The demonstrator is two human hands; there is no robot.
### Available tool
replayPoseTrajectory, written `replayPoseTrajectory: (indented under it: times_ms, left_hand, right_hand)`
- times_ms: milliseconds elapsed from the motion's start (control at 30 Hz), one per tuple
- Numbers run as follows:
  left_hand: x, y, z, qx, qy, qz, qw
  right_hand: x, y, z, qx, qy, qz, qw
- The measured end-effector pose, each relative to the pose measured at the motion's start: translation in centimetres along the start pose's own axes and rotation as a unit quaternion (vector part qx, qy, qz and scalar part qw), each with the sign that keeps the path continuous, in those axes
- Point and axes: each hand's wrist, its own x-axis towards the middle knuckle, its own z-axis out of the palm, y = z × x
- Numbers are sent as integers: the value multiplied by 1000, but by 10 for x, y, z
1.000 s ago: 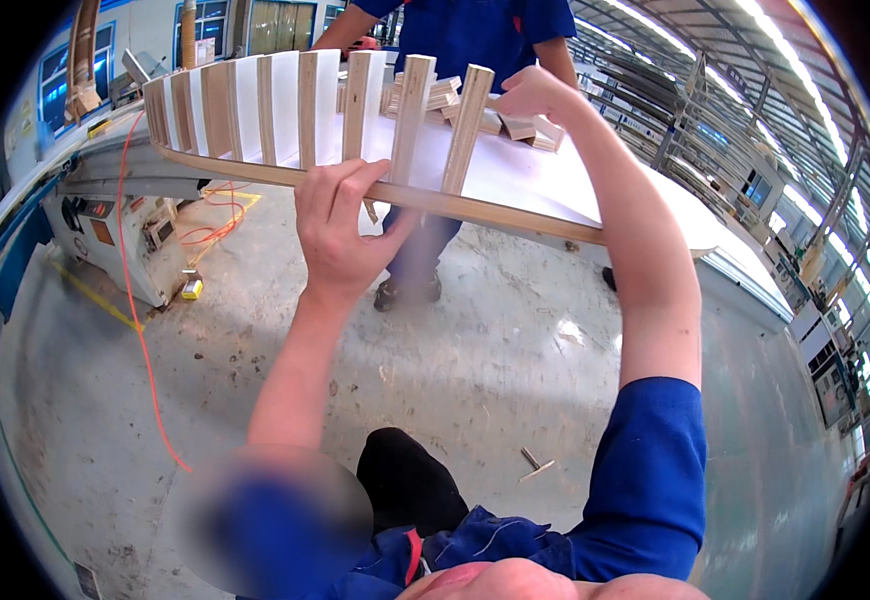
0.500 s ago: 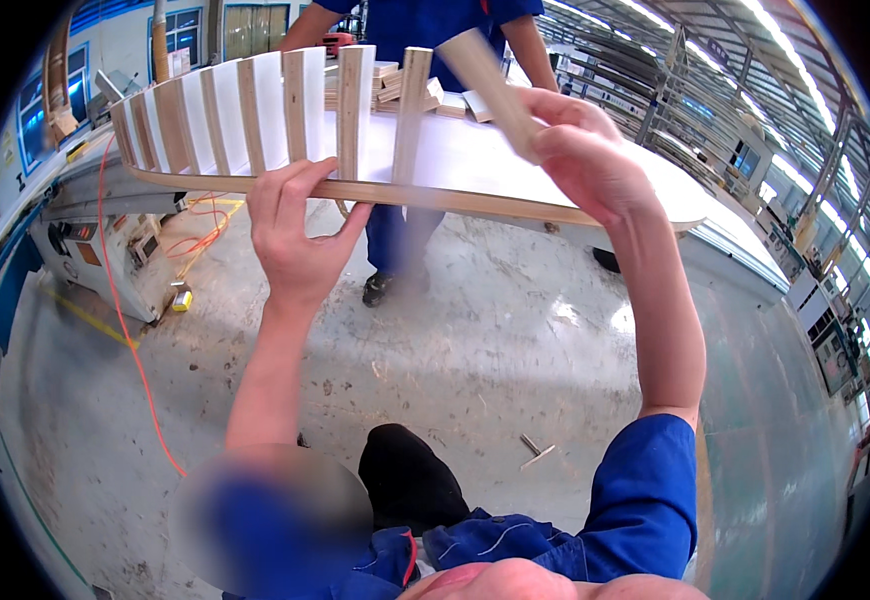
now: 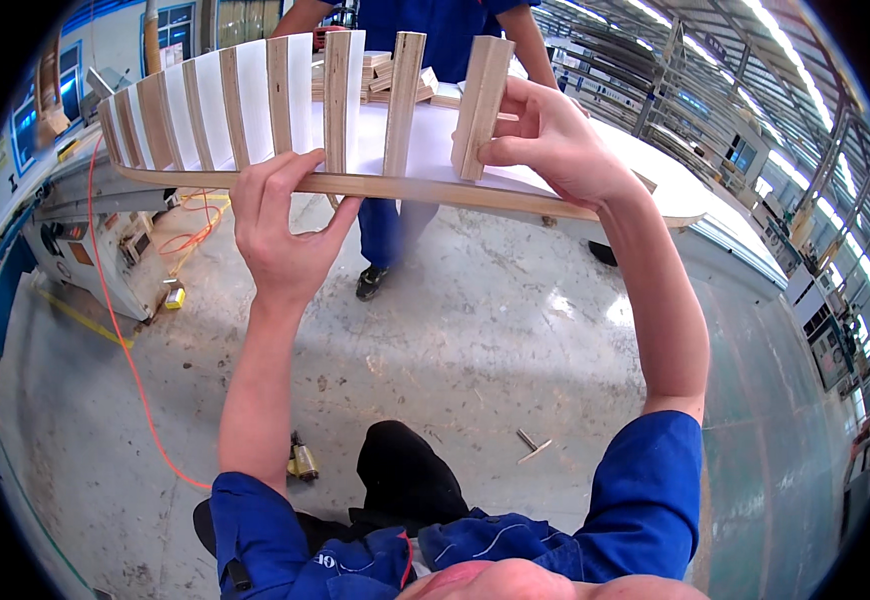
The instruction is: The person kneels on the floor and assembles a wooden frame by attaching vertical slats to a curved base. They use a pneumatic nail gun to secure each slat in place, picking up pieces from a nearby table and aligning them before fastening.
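Note:
A long white-topped plywood board (image 3: 435,192) with a curved outline lies across the view. Plywood strips (image 3: 336,105) stand upright along its near edge in a row, some with white faces. My left hand (image 3: 283,235) grips that edge, fingers over the rim and thumb lower down, below the strips. In my right hand (image 3: 567,150) is a plywood block (image 3: 481,108), pinched between thumb and fingers. It stands nearly upright at the board's near edge, right of the last strip (image 3: 404,105) and apart from it. Whether its lower end touches the board I cannot tell.
Behind the strips lies a pile of plywood blocks (image 3: 380,75). A person in blue (image 3: 425,35) stands across the board. On the floor are a nail-gun-like tool (image 3: 303,458), a small metal T-shaped piece (image 3: 533,447) and an orange hose (image 3: 120,300). A machine (image 3: 105,260) stands at left.
My right hand has brought the block down and left, from tilted in the air to nearly upright at the board's edge. The board and my left hand have shifted slightly left.

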Motion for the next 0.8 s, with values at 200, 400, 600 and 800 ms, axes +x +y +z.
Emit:
replayPoseTrajectory:
  times_ms: [200,400,600,800]
  left_hand:
    - [-1,-1,1,-2,1,3,1000]
    - [-1,-3,-1,-2,7,6,1000]
    - [-1,-5,2,-7,11,13,1000]
    - [-2,-6,1,0,19,24,1000]
  right_hand:
    - [-4,-2,-2,-61,-45,32,997]
    - [-7,-1,5,-107,-63,5,992]
    - [-9,-10,13,-139,-33,15,990]
    - [-9,-14,18,-152,-33,31,987]
